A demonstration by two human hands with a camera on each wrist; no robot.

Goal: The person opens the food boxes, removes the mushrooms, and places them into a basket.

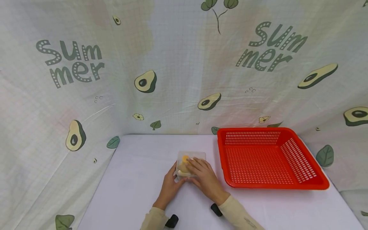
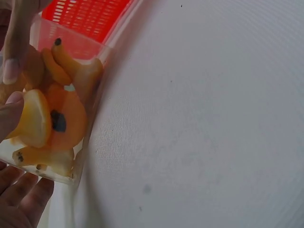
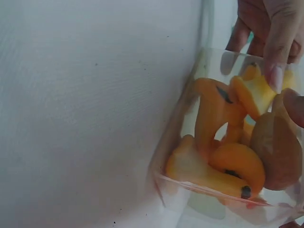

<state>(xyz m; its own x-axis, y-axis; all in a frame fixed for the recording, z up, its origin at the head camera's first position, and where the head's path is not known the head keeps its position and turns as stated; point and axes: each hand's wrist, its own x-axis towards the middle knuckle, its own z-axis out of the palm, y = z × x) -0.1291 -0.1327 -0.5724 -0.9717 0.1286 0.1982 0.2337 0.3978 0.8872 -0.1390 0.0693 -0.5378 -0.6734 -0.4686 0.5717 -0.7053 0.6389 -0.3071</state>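
box [image 1: 202, 156] between two hands, contents half covered

pale cloth [image 1: 172, 48] printed with avocados, leaves and the word "summer" hangs behind and along the sides, running out of the frame. below it spreads a white table [image 1: 126, 179], its near edge cut off. a red perforated basket [image 1: 256, 163] sits on the right of the table; the left wrist view catches only a piece of it, part of that seen through clear plastic.

two beige sleeves [image 1: 240, 214] come in from the bottom, both cropped, a black wrist device [image 1: 172, 221] beside each. the left hand [image 1: 168, 188] is clamped on the box, fingers along its left wall, thumb at the near side. the right hand [image 1: 207, 179] lies over the top, fingers stretched out and slightly apart, thumb at the near edge; its palm is hidden.

the box stands on the table, left of the basket and apart from it. it is see-through, and both wrist views crop it; whether a lid is on cannot be told.

inside are fruit-like pieces, pressed close and overlapping, so their count is unclear: a brownish pear-shaped piece [image 3: 276, 152], an orange piece [image 2: 69, 126] with a dark patch, and yellow ones blurred by the plastic or screened by fingers.
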